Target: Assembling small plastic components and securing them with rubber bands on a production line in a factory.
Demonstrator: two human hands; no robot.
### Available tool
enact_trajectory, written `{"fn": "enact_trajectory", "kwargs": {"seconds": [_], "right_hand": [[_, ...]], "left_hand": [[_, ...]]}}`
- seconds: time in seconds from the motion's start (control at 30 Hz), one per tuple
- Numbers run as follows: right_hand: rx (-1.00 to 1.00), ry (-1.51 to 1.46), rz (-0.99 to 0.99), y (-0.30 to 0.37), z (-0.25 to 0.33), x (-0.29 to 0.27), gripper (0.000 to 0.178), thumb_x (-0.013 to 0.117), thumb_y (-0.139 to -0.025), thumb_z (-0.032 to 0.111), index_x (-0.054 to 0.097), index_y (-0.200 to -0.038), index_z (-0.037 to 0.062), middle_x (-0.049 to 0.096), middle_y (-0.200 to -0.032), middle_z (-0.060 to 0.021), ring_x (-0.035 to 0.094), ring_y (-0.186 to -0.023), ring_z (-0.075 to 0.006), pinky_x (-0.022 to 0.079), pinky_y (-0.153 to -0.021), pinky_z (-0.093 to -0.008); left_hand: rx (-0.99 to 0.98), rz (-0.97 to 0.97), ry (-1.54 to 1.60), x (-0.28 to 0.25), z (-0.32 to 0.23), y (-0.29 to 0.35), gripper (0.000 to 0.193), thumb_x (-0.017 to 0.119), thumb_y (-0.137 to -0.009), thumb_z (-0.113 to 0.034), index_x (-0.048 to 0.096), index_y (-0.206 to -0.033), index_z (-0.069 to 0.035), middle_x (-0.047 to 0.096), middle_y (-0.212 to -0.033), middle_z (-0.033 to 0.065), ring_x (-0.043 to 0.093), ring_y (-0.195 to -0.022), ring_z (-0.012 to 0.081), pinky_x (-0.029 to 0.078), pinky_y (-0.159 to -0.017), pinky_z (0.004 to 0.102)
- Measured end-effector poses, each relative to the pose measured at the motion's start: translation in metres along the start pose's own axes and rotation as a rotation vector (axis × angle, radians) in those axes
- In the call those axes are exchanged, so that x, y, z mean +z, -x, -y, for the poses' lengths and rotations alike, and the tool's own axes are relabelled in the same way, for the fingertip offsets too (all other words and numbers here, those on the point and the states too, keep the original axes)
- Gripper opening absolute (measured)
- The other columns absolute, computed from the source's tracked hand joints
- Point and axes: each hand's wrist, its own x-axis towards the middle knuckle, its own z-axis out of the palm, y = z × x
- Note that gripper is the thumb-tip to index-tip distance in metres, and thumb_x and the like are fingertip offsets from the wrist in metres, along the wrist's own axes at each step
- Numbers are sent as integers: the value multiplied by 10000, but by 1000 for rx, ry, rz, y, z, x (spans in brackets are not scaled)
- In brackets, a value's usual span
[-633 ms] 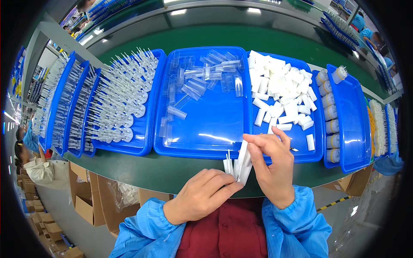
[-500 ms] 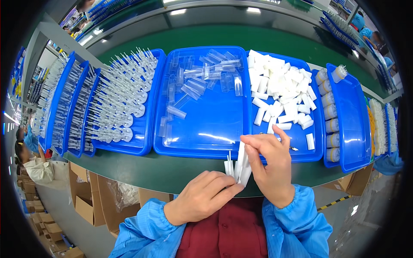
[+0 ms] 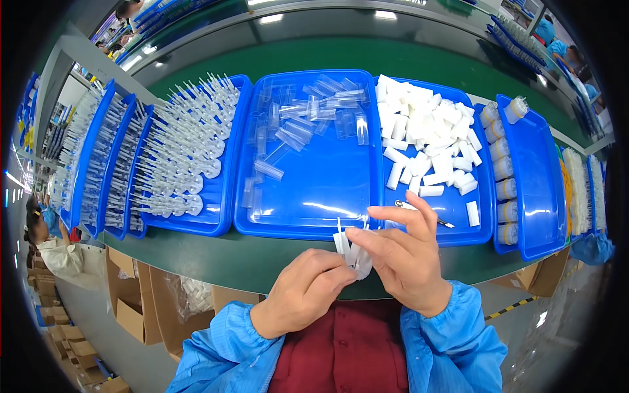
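Observation:
Above the table's near edge, my left hand [image 3: 304,293] is closed round the lower end of a small white part with thin upright prongs [image 3: 341,243]. It resembles the pronged pieces [image 3: 187,154] standing in the left tray. My right hand [image 3: 407,262] pinches at the same part from the right, index finger near its top and other fingers raised. A white sleeve-like piece [image 3: 358,257] sits against the prongs, partly behind my fingers. The right tray holds a heap of white cylinders [image 3: 429,121]; the middle tray holds clear plastic tubes [image 3: 298,134].
Blue trays line the green table: the middle tray [image 3: 308,196], and a stacked pair [image 3: 540,190] at right beside wrapped rolls [image 3: 504,170]. A slim metal tool [image 3: 444,224] lies in the right tray. Cardboard boxes [image 3: 137,301] stand below at left.
My right hand has shifted slightly left and down onto the part. The white piece that stood tall between my fingers now sits lower, alongside the prongs. The slim metal tool shows more fully.

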Motion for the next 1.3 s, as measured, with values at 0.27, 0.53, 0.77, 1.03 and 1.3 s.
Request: {"fn": "enact_trajectory", "kwargs": {"seconds": [0.27, 0.53, 0.77, 1.03, 1.3], "right_hand": [[242, -511, 67, 2, -10, 1, 199, 678, -902, 51, 739, -1088, 83, 693, -1024, -81, 635, -1047, -237, 339, -1103, -532], [272, -480, -156, 24, -3, 14, 230, 681, -906, 52, 718, -1133, 62, 692, -1076, -96, 618, -1076, -261, 402, -1062, -455], [424, 548, -110, 47, -71, -49, 288, 717, -851, 73, 654, -1130, 37, 677, -1065, -136, 618, -993, -325, 476, -873, -437], [604, 631, 150, 65, -95, -69, 281, 716, -791, 20, 661, -1066, 34, 644, -954, -158, 647, -878, -370, 518, -739, -456], [762, -410, -177, 30, -64, -45, 262, 605, -900, -54, 605, -1156, 1, 694, -953, -101, 658, -825, -141, 520, -738, -279]], "left_hand": [[60, -83, -32, -2, 7, 0, 498, 866, -653, 52, 589, -1052, -56, 636, -1012, 116, 664, -854, 281, 552, -701, 364], [-83, -61, 45, 0, 5, -7, 427, 851, -666, 8, 687, -1054, -59, 677, -1020, 92, 668, -899, 280, 534, -753, 376], [24, 36, -292, -16, 9, -8, 382, 840, -659, -28, 701, -1013, -67, 654, -922, 40, 608, -761, 210, 424, -687, 352], [30, 182, -360, -15, 13, -9, 344, 807, -708, -72, 706, -1037, -76, 635, -953, 40, 604, -792, 217, 434, -696, 370], [93, 217, -377, -20, 12, -8, 318, 674, -773, -100, 704, -1087, -63, 620, -1005, 49, 604, -849, 187, 455, -750, 330]]}}
